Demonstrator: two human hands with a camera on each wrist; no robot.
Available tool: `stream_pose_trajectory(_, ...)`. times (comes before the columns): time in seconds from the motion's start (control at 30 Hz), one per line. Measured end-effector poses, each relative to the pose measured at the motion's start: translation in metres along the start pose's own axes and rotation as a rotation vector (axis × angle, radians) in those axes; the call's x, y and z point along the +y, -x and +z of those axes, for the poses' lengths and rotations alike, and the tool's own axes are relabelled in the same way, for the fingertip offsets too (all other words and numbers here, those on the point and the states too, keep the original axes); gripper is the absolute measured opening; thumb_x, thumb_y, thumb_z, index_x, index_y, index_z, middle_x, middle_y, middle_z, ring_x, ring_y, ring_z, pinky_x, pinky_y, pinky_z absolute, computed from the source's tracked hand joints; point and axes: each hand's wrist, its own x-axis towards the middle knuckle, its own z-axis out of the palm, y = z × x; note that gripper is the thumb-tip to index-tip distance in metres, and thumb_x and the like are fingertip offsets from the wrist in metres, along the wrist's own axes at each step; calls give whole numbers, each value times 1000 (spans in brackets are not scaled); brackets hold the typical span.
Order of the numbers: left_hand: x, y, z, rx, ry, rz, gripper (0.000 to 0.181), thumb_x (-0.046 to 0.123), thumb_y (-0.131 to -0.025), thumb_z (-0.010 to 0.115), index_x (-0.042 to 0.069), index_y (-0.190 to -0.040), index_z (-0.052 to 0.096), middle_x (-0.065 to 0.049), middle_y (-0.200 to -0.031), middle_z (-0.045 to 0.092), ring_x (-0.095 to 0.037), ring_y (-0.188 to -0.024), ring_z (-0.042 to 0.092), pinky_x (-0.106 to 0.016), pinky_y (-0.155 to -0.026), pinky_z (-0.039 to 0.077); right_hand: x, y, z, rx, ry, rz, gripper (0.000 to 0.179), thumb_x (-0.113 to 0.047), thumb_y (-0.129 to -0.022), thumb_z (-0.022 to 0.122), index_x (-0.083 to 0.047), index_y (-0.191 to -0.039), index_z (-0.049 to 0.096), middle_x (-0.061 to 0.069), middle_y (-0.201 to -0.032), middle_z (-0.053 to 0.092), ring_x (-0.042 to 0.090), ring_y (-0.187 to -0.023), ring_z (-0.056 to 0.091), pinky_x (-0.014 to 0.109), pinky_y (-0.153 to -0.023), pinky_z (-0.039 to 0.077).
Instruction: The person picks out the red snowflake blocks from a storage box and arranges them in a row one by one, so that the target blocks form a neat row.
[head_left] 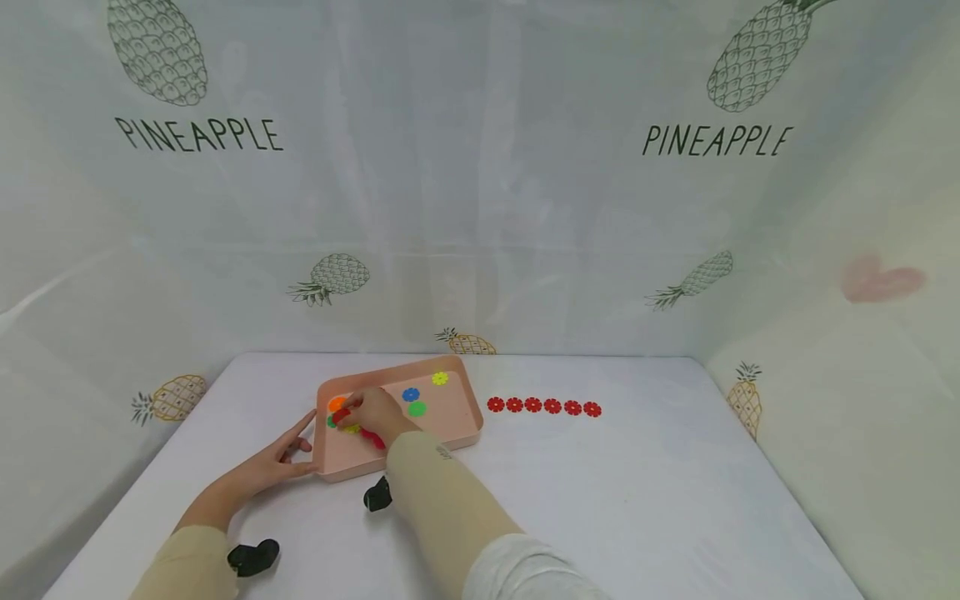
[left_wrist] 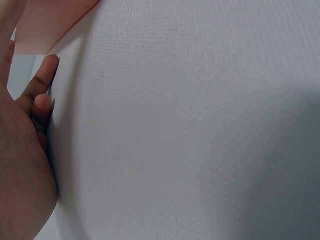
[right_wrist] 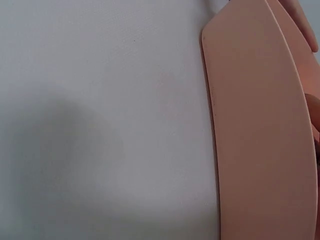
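A shallow pink tray [head_left: 457, 364] rests on the table, tilted slightly in the head view. My left hand [head_left: 270, 462] is at its left side, thumb and forefinger stretched out against the wall and the other fingers loosely bent. My right hand [head_left: 377, 412] reaches over the tray and pinches a red flower-shaped disc [head_left: 342, 415] near the left end. Around it lie an orange disc [head_left: 337, 404], a green disc [head_left: 331, 422], a yellow disc [head_left: 352, 429] and more red [head_left: 372, 438], partly covered by the hand. The right wrist view shows mostly the tray's outer wall [right_wrist: 260, 125].
Right of the tray, several red flower discs [head_left: 533, 404] form a straight row on the white table [head_left: 637, 500]. Inside the tray's right half are a blue disc [head_left: 411, 394], a light green disc [head_left: 417, 409] and a yellow flower disc [head_left: 440, 378]. A curtain [head_left: 480, 208] hangs behind.
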Motion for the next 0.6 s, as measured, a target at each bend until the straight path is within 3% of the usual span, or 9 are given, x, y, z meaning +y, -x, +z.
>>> stream_pose_trajectory(0.17,0,0,1,2,2,-5,97,26,-87,75,14,-157,10,-14,-114,43,-22,-83,34,-33,-69,33,1,1,1,27,13,0,21,-22,-75,85,-25,-94,75,-13,-88,62,8,-86,53,25,-81,50)
stream_pose_trajectory(0.43,-1,0,1,7,5,-10,98,25,-86,76,15,-157,10,-14,-113,40,-22,-85,36,-32,-69,34,0,1,3,64,119,-32,22,-25,-76,85,-25,-96,76,-14,-93,63,7,-89,53,25,-87,46)
stream_pose_trajectory(0.6,-2,-1,1,14,5,-9,98,25,-86,76,14,-157,10,-13,-113,40,-22,-84,35,-33,-69,34,0,1,0,52,74,-37,21,-21,-76,85,-23,-93,74,-13,-88,60,8,-84,52,23,-81,47)
